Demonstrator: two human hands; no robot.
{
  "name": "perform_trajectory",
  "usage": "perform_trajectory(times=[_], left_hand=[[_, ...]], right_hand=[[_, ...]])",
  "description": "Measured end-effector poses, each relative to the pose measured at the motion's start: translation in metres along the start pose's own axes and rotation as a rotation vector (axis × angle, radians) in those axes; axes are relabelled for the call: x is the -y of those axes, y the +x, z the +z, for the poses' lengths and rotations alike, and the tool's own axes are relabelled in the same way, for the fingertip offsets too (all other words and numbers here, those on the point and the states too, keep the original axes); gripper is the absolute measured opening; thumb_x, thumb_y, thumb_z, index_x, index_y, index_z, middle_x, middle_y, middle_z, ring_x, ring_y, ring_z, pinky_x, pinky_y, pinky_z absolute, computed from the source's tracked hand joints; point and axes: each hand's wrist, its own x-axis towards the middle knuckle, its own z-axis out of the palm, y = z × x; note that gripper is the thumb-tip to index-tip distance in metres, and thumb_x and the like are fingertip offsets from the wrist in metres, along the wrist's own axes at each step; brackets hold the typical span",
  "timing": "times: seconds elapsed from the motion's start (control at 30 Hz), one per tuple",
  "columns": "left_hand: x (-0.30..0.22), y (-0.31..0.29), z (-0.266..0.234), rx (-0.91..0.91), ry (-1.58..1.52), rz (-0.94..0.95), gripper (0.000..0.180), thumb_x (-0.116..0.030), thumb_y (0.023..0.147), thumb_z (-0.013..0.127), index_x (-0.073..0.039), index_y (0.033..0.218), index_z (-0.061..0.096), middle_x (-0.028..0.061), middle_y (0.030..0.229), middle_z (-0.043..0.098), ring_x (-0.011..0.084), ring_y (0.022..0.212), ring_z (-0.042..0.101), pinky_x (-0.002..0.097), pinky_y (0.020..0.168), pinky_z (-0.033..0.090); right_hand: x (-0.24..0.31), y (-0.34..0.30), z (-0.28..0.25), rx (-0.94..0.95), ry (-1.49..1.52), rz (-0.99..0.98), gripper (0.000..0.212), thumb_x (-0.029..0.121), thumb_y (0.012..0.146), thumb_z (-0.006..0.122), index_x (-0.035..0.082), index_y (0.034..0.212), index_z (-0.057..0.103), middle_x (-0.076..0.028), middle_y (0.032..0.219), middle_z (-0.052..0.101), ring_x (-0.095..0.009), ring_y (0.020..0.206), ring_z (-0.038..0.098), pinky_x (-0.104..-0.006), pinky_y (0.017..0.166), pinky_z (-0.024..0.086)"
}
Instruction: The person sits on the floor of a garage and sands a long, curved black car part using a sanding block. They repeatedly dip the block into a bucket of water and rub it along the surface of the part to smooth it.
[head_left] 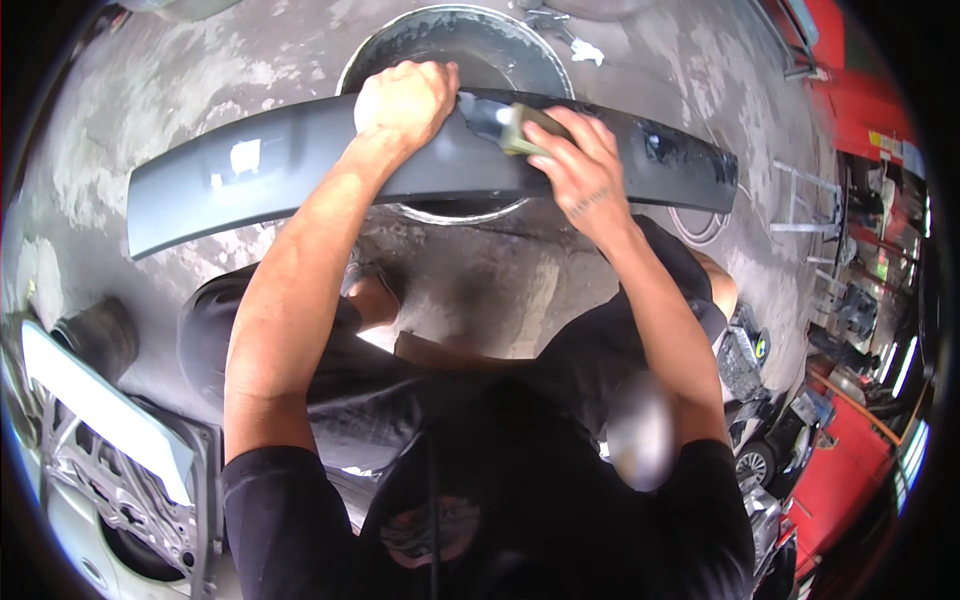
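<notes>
A long, curved grey car body panel (pixel 300 165) lies crosswise in front of me, over a round metal tub (pixel 455 22). My left hand (pixel 405 100) is closed at the panel's far edge, with its fingertips hidden behind that edge. Between the fingers and thumb of my right hand (pixel 585 165) is an olive-green sanding block (pixel 522 132), held against the panel right of its middle. Beside the block the surface is darker and shiny. Another dark, glossy patch marks the panel's right end, and pale bare spots show toward its left.
At lower left, a car door shell (pixel 130 490) stands near a dark cylindrical container (pixel 97 338). A hose (pixel 702 228) loops beside the panel's right end. Farther right are a metal stand (pixel 803 200), a red vehicle (pixel 865 110) and assorted parts. A white rag (pixel 587 51) lies beyond the tub.
</notes>
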Motion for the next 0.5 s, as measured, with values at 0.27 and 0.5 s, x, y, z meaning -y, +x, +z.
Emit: perform_trajectory(times=[0.27,0.5], left_hand=[[0.009,0.000,0.016,-0.051,-0.012,0.031,0.053,-0.041,0.111,0.046,-0.005,0.091,0.079,0.0215,0.097,0.079,0.0410,0.093,0.078,0.0494,0.087,0.062],[0.000,0.001,0.004,-0.042,-0.028,0.028,0.048,-0.040,0.112,0.047,-0.006,0.097,0.078,0.0232,0.090,0.077,0.0434,0.088,0.077,0.0517,0.084,0.063]], right_hand=[[0.017,0.023,0.019,-0.094,0.008,0.024,0.041,0.009,0.084,0.084,0.016,0.124,0.079,-0.014,0.129,0.068,-0.034,0.113,0.063,-0.0457,0.097,0.048],[0.013,0.034,0.022,-0.120,-0.030,0.050,0.040,0.010,0.085,0.083,0.016,0.124,0.079,-0.016,0.128,0.068,-0.034,0.114,0.063,-0.0468,0.097,0.048]])
